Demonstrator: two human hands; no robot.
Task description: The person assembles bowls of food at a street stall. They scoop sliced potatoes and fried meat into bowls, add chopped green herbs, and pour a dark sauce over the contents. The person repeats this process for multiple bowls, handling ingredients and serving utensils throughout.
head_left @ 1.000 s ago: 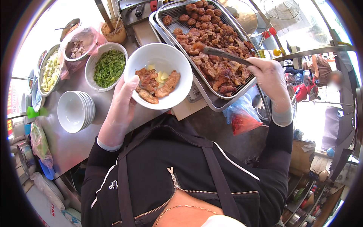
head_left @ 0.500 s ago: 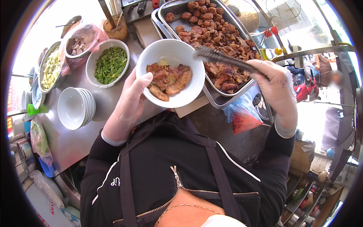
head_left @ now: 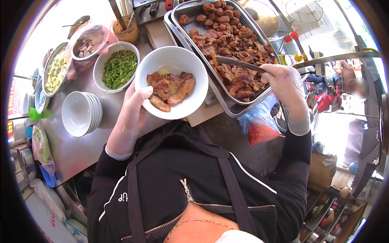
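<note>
- White ceramic up front: the gloved left hand (head_left: 129, 121) cups the white bowl (head_left: 172, 65) from below at its seven o'clock rim, thumb hooked over the edge, clenched firm.
- That bowl hangs above the counter edge, just left of the meat tray, with browned meat slices (head_left: 172, 89) lying in its lower half.
- Over at three o'clock, the gloved right hand (head_left: 287, 87) is closed round the metal tongs (head_left: 239, 63); whether the tips pinch a piece, I cannot tell from here.
- The tongs reach toward nine o'clock, out over the wire tray (head_left: 259, 36) heaped with fried meat chunks (head_left: 227, 40).
- My read on handling: the bowl looks rigid, breakable and fairly weighty once loaded, so rim-and-underside is the sound hold; the meat looks greasy and liable to slip, best pinched across the middle.
- Going outward: a bowl of chopped greens (head_left: 118, 68) sits at ten o'clock of the held bowl.
- A stack of empty bowls (head_left: 79, 113) rests at nine o'clock on the steel counter (head_left: 73, 150).
- A bag of red sauce (head_left: 259, 131) hangs below the tray, at five o'clock.
</note>
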